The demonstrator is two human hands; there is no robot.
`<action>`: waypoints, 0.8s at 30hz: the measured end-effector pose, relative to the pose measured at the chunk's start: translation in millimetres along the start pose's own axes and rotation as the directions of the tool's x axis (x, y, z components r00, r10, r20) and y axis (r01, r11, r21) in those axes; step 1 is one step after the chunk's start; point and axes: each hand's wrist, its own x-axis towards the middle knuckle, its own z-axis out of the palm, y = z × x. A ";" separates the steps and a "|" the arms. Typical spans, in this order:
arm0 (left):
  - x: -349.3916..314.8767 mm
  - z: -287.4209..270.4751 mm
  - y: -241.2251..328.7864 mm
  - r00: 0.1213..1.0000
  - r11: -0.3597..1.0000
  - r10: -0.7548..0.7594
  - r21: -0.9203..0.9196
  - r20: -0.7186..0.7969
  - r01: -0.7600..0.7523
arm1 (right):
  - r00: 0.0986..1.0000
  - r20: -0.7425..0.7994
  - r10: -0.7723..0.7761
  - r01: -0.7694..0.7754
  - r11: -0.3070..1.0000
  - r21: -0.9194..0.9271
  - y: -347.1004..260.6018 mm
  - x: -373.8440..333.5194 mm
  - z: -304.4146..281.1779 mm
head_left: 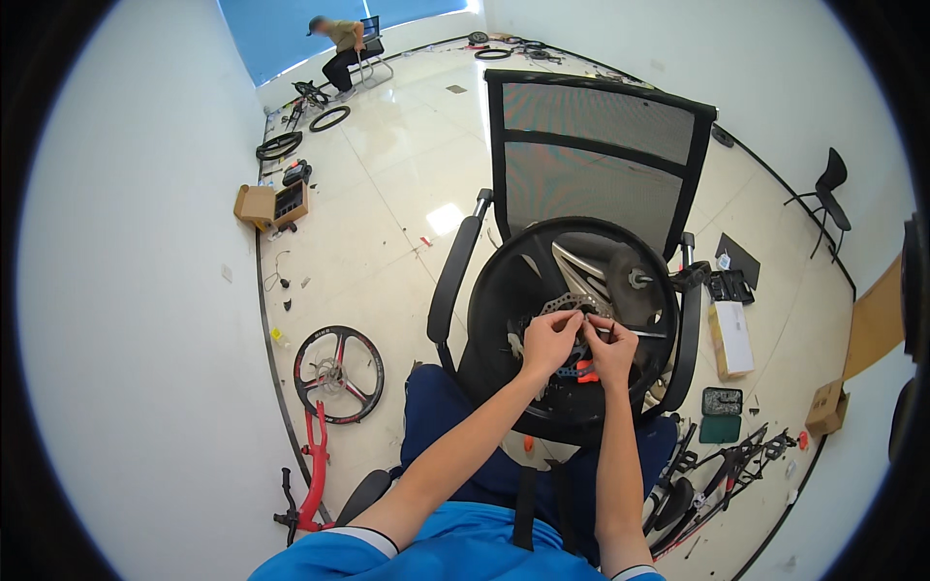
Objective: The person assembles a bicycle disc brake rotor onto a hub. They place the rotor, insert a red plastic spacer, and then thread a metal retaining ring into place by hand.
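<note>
A black bicycle wheel (487,407) lies flat on the seat of a black office chair (593,172) in front of me. Near its hub is a perforated metal brake disc (555,304). Over the disc, my left hand (548,343) is pinched, thumb and fingertips together. My right hand (612,354) closes in the same way beside it, and the fingertips nearly meet. Whatever the fingers hold is too small or hidden to name. An orange-red piece (587,376) shows on the wheel just below the hands.
On the left floor are a spoked wheel (370,395), a red bicycle frame (317,463) and an open cardboard box (256,205). At right sit a white box (733,341), a green parts case (720,429) and a dark frame (728,476). A person (342,46) sits far back.
</note>
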 end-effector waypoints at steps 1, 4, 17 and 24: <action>-5.0 1.0 1.9 0.999 0.996 0.033 0.084 0.004 -0.034 | 0.999 -0.023 0.028 -0.027 0.999 0.037 5.2 2.1 -1.3; -21.9 -2.8 3.7 0.980 0.960 0.187 0.197 0.067 -0.197 | 0.998 -0.050 0.045 -0.040 0.993 0.107 8.8 3.6 -2.9; -32.4 -3.9 -16.9 0.784 0.678 0.581 0.405 0.217 -0.614 | 0.993 -0.114 -0.005 -0.007 0.995 -0.101 -1.9 -8.5 -28.2; -27.4 0.2 -21.3 0.821 0.727 0.548 0.394 0.161 -0.562 | 0.968 0.014 -0.249 0.236 0.897 -0.374 -11.5 -26.1 -26.6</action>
